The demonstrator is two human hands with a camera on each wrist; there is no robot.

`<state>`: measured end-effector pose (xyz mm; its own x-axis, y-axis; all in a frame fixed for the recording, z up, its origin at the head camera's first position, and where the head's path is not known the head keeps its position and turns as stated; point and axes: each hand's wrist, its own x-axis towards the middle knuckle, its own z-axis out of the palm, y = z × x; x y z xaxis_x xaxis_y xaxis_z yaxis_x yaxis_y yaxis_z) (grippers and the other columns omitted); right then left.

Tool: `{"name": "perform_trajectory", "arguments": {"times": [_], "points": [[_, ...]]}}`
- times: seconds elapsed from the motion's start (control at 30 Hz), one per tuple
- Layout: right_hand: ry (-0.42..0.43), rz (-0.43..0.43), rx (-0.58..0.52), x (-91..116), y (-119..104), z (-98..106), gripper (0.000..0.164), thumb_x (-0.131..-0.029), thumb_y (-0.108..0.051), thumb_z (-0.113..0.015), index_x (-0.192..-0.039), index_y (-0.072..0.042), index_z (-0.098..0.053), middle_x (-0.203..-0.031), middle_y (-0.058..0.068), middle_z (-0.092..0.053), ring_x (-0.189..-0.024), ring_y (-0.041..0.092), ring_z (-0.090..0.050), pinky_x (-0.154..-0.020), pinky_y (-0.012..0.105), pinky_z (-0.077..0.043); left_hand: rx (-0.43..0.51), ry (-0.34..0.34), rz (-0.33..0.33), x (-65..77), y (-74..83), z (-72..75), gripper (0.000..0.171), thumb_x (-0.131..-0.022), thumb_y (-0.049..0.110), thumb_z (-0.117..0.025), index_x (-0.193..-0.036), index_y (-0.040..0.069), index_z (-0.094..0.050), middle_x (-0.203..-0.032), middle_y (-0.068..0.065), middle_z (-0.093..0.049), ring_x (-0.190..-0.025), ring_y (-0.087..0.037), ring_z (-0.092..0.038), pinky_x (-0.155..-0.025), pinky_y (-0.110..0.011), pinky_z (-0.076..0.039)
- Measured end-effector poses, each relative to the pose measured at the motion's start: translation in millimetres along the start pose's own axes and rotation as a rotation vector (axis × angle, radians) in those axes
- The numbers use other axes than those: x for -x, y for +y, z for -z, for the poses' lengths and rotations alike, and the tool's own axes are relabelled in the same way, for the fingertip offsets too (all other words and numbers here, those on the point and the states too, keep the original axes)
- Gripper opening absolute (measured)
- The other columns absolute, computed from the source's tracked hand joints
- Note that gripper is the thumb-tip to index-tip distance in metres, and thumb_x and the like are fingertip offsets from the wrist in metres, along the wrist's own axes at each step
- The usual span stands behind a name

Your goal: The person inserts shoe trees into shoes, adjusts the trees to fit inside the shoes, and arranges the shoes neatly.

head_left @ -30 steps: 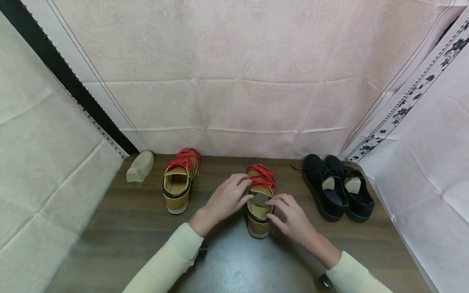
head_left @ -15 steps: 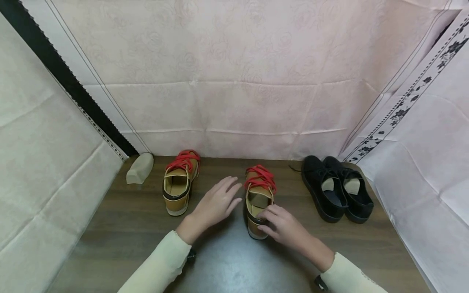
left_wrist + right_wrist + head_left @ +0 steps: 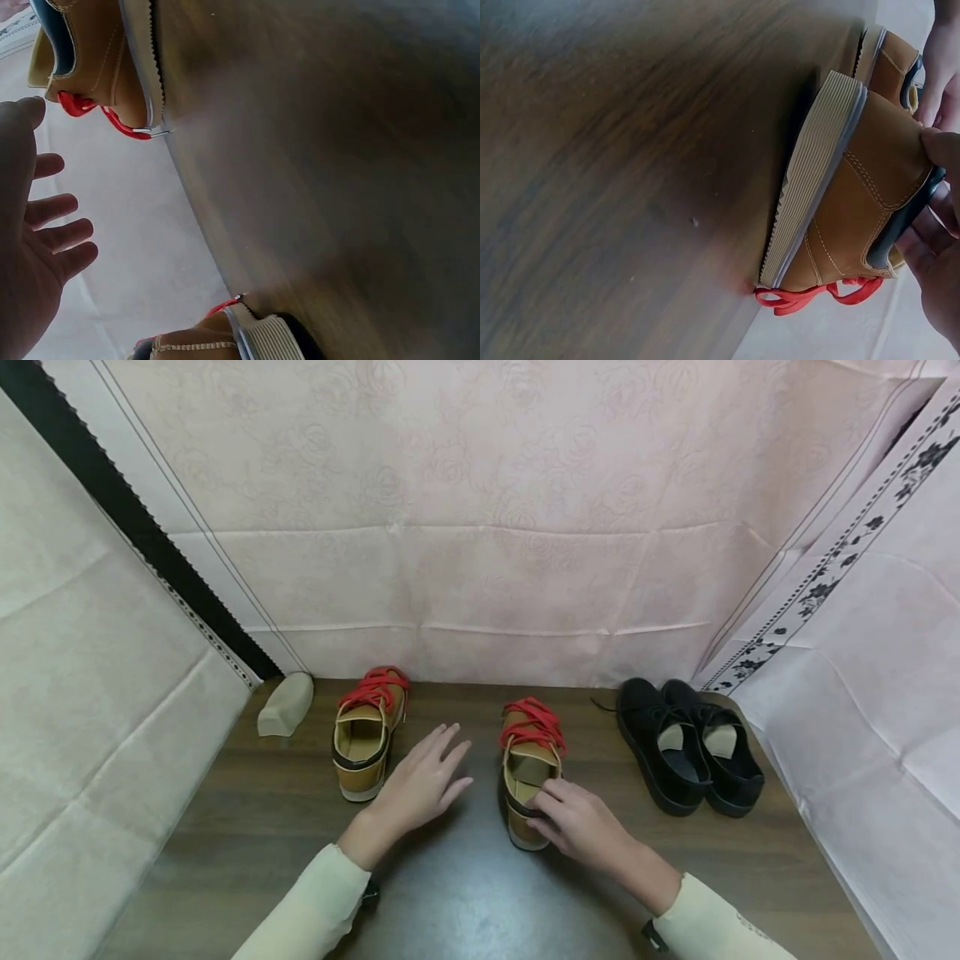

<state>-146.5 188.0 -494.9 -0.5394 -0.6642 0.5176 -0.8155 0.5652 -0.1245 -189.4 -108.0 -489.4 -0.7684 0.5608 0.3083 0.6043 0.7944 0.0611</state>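
Note:
A tan shoe (image 3: 529, 747) with red laces stands in the middle of the wooden surface, toe toward the back. My right hand (image 3: 577, 822) grips its heel collar; in the right wrist view the thumb lies outside the heel of the shoe (image 3: 840, 195) and fingers reach inside. My left hand (image 3: 412, 789) is held with fingers spread, holding nothing, between this shoe and its matching tan shoe (image 3: 362, 775) to the left. The left wrist view has the hand (image 3: 41, 217) near the gripped shoe (image 3: 112, 56), with the other shoe (image 3: 202, 341) at the bottom.
A pair of black shoes (image 3: 651, 752) stands at the right with pale pieces inside. At the far left lies an off-white moulded block (image 3: 287, 703). Pale patterned cloth (image 3: 480, 568) hangs behind the wooden surface (image 3: 465, 893) and along both sides.
My left hand has drawn away from the middle shoe, leftward and down. My right hand has shifted left onto the heel of that shoe. The shoes stay in place.

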Motion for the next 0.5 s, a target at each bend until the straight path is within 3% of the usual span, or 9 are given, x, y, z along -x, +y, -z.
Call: {"name": "perform_trajectory", "arguments": {"times": [0.27,0.5], "points": [[0.023,0.0,0.023,7.9,7.6,2.6,0.021,-0.084,-0.019,-0.087,-0.097,-0.018,-0.07,-0.091,-0.008,-0.06,-0.076,0.007,-0.055,-0.065,0.023,-0.05,-0.046,-0.091,0.011,5.3,-0.2,-4.1,0.066,-0.104,0.054,-0.053,-0.155,0.012,-0.048,-0.165,-0.02,-0.034,-0.152,-0.041,-0.034,-0.121,-0.058,-0.033],[0.02,-0.026,0.062,15.5,14.5,7.4,0.022,-0.083,-0.019,-0.087,-0.094,-0.018,-0.068,-0.089,-0.007,-0.058,-0.074,0.008,-0.053,-0.063,0.024,-0.049,-0.032,-0.104,-0.002,4.1,6.8,-9.0,0.074,-0.1,0.056,-0.058,-0.159,0.014,-0.042,-0.167,-0.02,-0.029,-0.154,-0.043,-0.029,-0.121,-0.06,-0.031]]}}
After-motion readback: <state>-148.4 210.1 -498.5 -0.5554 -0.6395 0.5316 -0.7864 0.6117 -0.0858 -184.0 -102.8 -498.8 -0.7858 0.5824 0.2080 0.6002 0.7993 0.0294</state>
